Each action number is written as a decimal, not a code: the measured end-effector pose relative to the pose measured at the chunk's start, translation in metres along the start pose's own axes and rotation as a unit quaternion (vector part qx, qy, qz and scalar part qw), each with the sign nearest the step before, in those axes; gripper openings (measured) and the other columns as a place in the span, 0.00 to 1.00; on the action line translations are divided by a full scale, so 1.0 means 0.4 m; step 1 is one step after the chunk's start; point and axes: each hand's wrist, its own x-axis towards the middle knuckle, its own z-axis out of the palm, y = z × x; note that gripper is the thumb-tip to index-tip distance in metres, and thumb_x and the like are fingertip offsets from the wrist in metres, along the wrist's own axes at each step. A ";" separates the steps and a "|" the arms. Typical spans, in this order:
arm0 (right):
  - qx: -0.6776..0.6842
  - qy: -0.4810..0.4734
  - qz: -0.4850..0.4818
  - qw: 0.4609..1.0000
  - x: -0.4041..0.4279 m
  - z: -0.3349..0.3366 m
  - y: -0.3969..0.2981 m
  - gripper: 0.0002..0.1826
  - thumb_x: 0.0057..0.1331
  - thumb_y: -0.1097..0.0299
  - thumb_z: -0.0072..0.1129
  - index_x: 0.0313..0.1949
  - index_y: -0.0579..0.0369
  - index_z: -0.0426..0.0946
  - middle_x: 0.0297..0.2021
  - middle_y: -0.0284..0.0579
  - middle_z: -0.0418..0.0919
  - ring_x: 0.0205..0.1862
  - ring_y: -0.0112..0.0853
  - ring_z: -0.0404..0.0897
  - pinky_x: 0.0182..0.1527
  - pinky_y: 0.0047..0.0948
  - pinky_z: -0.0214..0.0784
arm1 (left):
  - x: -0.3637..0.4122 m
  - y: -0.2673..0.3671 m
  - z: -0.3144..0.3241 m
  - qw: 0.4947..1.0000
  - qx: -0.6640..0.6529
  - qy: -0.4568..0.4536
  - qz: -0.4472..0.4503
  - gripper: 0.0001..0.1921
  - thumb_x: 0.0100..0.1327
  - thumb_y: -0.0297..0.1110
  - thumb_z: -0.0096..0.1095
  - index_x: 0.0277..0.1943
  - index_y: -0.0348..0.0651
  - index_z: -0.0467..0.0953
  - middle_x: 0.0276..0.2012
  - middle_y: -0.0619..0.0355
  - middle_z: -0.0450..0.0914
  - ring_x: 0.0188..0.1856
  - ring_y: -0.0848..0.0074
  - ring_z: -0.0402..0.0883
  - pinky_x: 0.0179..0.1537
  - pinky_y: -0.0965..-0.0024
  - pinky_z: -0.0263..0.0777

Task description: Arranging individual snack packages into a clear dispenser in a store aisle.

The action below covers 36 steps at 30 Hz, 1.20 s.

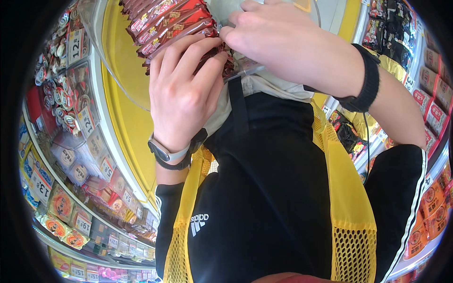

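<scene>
A row of red-brown wrapped snack packets (173, 26) stands packed side by side at the top, in or against a clear plastic bin (244, 69). My left hand (184, 81) lies over the near end of this row, its fingers curled down on the closest packets. Just right of it, my right hand (272, 33) reaches across the bin, fingers bent and close to the packets' ends. What its fingertips touch is hidden behind the hand. The nearest packets are partly covered by my left fingers.
Shelves of packaged snacks with price tags (76, 44) curve along the left, bordered by a yellow floor strip (122, 116). On the right are shelves with black packets (389, 26), red-and-white packs (437, 116) and orange packs (433, 208). A thin black cable (367, 145) hangs below my right forearm.
</scene>
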 end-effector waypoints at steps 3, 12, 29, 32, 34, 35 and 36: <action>-0.018 0.033 -0.018 0.999 -0.009 0.018 0.014 0.06 0.56 0.73 0.63 0.33 0.60 0.79 0.29 0.51 0.82 0.37 0.47 0.85 0.38 0.44 0.76 | 0.000 0.002 0.002 1.000 0.002 -0.014 -0.001 0.11 0.52 0.25 0.70 0.40 0.44 0.85 0.50 0.63 0.85 0.56 0.68 0.81 0.54 0.61 0.71; -0.131 0.027 -0.036 0.990 0.001 0.039 0.015 0.07 0.60 0.69 0.61 0.35 0.58 0.81 0.32 0.50 0.83 0.40 0.44 0.84 0.46 0.39 0.77 | -0.003 0.012 0.010 1.000 0.006 0.008 -0.003 0.10 0.51 0.25 0.70 0.39 0.43 0.83 0.49 0.62 0.84 0.55 0.66 0.81 0.52 0.61 0.71; -0.048 -0.149 -0.025 0.987 0.047 -0.007 0.028 0.08 0.64 0.72 0.56 0.38 0.62 0.80 0.33 0.53 0.84 0.39 0.48 0.84 0.43 0.42 0.78 | -0.019 0.013 0.014 1.000 0.001 0.029 -0.006 0.10 0.54 0.23 0.70 0.41 0.42 0.84 0.50 0.59 0.84 0.56 0.63 0.81 0.55 0.60 0.72; -0.046 -0.164 -0.014 0.985 0.045 0.023 0.038 0.09 0.66 0.73 0.54 0.43 0.63 0.79 0.34 0.54 0.83 0.39 0.49 0.84 0.43 0.43 0.78 | -0.022 0.014 0.018 0.999 0.001 0.035 -0.011 0.10 0.53 0.24 0.70 0.40 0.43 0.84 0.49 0.59 0.84 0.56 0.64 0.81 0.55 0.61 0.72; -0.070 -0.150 -0.022 0.986 0.036 0.040 0.036 0.11 0.66 0.73 0.54 0.45 0.63 0.78 0.35 0.55 0.83 0.39 0.49 0.84 0.44 0.44 0.77 | -0.024 0.013 0.023 0.999 0.002 0.042 -0.009 0.11 0.52 0.24 0.71 0.40 0.43 0.84 0.49 0.60 0.84 0.56 0.65 0.81 0.55 0.61 0.72; -0.075 -0.135 -0.005 0.988 0.029 0.041 0.032 0.12 0.66 0.74 0.53 0.47 0.64 0.78 0.35 0.55 0.83 0.39 0.48 0.84 0.45 0.43 0.77 | -0.025 0.011 0.026 0.999 0.004 0.047 -0.004 0.11 0.52 0.24 0.71 0.40 0.43 0.84 0.49 0.60 0.84 0.56 0.65 0.81 0.55 0.61 0.72; -0.081 -0.118 0.014 0.990 0.026 0.038 0.030 0.13 0.66 0.74 0.53 0.48 0.64 0.77 0.35 0.55 0.82 0.39 0.48 0.84 0.46 0.43 0.76 | -0.026 0.010 0.031 0.999 0.003 0.050 -0.007 0.11 0.52 0.24 0.71 0.40 0.43 0.84 0.49 0.60 0.84 0.56 0.65 0.81 0.55 0.61 0.72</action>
